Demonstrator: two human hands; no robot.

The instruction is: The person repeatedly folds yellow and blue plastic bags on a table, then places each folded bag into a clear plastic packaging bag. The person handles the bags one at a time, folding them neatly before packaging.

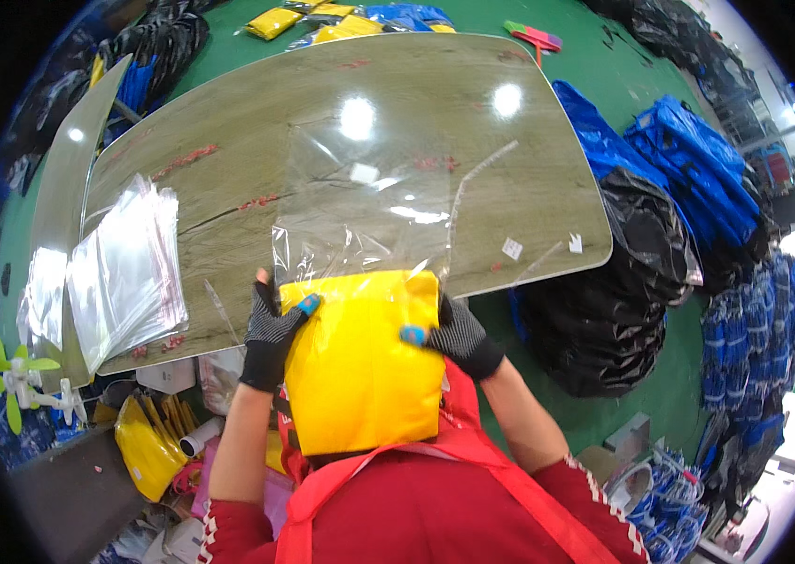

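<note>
Both my hands wear dark grey gloves with blue thumb tips. A folded yellow cloth piece (365,362) is held between them at the table's near edge, close to my body. My left hand (275,329) grips its left edge, thumb on top. At the opposite edge my right hand (461,338) grips it the same way, its fingers hidden underneath. A clear plastic bag (360,249) lies flat on the table beyond, its near end meeting the cloth's far edge. Whether that edge is inside the bag is hard to tell.
A stack of clear plastic bags (130,277) lies on the left of the wood-look table (257,122). A small green fan (17,381) is at far left. Large black sacks (604,310) and blue bundles (693,169) stand at right. Yellow packets (271,23) lie on the floor beyond.
</note>
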